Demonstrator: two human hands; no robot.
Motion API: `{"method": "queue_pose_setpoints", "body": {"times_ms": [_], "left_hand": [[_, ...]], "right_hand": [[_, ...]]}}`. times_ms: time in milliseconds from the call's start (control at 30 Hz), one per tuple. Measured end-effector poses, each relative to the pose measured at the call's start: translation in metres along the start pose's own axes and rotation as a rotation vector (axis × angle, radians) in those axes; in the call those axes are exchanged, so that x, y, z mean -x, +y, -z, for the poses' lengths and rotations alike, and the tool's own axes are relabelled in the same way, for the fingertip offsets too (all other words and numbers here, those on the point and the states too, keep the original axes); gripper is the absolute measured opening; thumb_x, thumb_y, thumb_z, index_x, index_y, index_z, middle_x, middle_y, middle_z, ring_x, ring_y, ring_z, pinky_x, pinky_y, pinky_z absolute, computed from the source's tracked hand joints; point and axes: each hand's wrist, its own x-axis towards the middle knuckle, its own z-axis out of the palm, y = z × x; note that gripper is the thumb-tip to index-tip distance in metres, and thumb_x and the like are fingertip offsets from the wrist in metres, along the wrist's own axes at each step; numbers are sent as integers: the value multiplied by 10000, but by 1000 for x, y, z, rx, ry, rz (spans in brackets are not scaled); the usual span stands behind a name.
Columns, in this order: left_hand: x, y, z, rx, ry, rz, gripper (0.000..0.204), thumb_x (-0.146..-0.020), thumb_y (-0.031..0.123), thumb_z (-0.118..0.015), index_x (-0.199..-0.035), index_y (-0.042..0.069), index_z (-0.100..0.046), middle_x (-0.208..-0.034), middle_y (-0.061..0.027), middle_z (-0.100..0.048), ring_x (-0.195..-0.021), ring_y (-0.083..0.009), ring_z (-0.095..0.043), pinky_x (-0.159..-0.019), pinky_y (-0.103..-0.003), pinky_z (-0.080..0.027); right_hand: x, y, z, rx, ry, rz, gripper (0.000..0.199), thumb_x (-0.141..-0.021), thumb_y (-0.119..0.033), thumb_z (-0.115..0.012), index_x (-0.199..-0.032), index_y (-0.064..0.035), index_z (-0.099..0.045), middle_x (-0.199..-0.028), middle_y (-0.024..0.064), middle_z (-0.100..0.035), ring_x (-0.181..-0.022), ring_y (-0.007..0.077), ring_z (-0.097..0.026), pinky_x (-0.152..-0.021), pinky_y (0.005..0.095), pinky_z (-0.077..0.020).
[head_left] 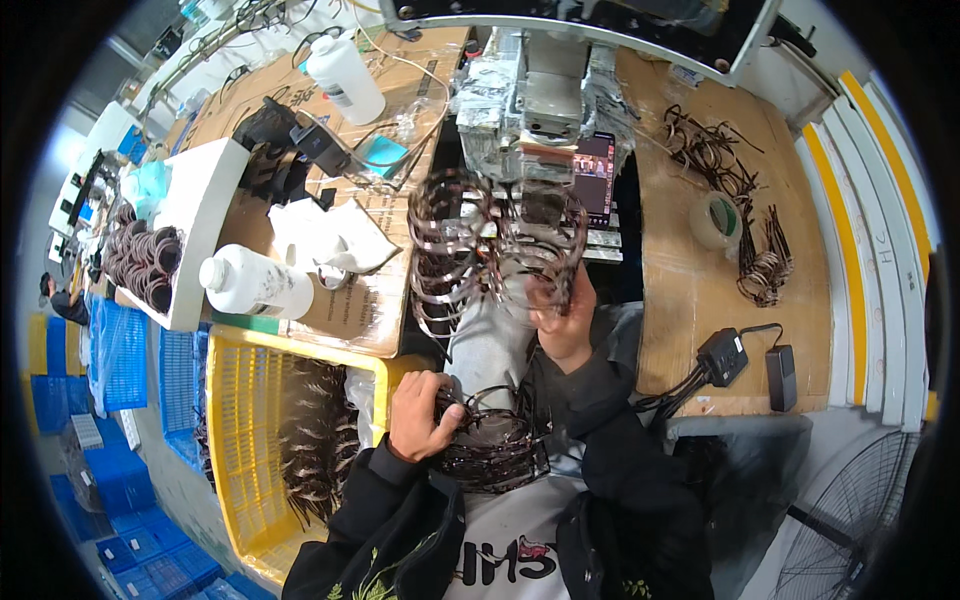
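Note:
A stack of brown-black eyeglass frames [489, 240], lined up one behind another, stands in front of the machine. My right hand [563, 318] is closed at the right side of this stack, its fingertips partly smeared and hidden among the rims. Lower down, a second bundle of dark eyeglass frames [490, 458] lies across my lap. At that bundle's left end, my left hand [422, 415] is closed with the thumb on top of a dark rim; the fingers' far side is hidden. Between the hands a grey cloth-like surface [485, 345] shows.
Ahead stands a plastic-wrapped machine [550, 100], a phone [595, 180] beside it. A yellow basket [225, 400] with dark frame parts is at left, below white bottles [258, 283]. On the right cardboard top lie loose frames [768, 270], tape [715, 220] and an adapter [722, 357]; a fan [850, 510] stands below.

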Motion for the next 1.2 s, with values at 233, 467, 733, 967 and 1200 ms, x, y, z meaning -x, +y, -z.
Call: {"method": "queue_pose_setpoints", "body": {"times_ms": [233, 467, 733, 967, 1200], "left_hand": [[-8, -10, -21, 524, 306, 201, 475, -937, 459, -327, -948, 25, -521, -803, -83, -536, -756, -220, -540, -706, -334, -421], [-45, -9, -17, 1063, 556, 412, 505, -970, 468, -241, -1113, 56, -495, -1172, -80, -514, -1136, -188, -465, -981, -319, -328], [-38, -9, -9, 1069, 198, 397, 505, -960, 405, -318, -1288, 33, -413, -1224, -87, -505, -1114, -179, -493, -950, -308, -371], [11, -41, -12, 1052, 104, 593, 637, -942, 521, -279, -1337, 35, -393, -1243, -103, -528, -1060, -215, -559, -888, -361, -458], [-46, -23, 4, 926, 198, 163, 743, -934, 576, -175, -1324, -25, -370, -1363, -154, -390, -1292, -251, -331, -1099, -366, -187]], "right_hand": [[26, 42, 37, -277, -136, -21, 343, -886, -58, -569, -1204, 27, -472, -1060, 79, -579, -925, 137, -591, -802, 277, -492], [54, 31, 34, -405, -170, -269, 398, -870, -89, -606, -1218, 39, -462, -1134, 108, -584, -1014, 176, -577, -879, 314, -473], [70, 42, 33, -485, -10, -562, 406, -912, -279, -562, -1211, -31, -441, -1003, 46, -557, -903, 172, -565, -801, 308, -468], [95, 14, 30, 724, -531, -49, 330, -750, -54, -677, -978, -69, -439, -843, 129, -481, -768, 367, -547, -656, 367, -433], [83, -5, 33, 732, -598, -215, 410, -651, 101, -633, -986, -39, -443, -883, 122, -492, -811, 353, -568, -698, 345, -450]]}}
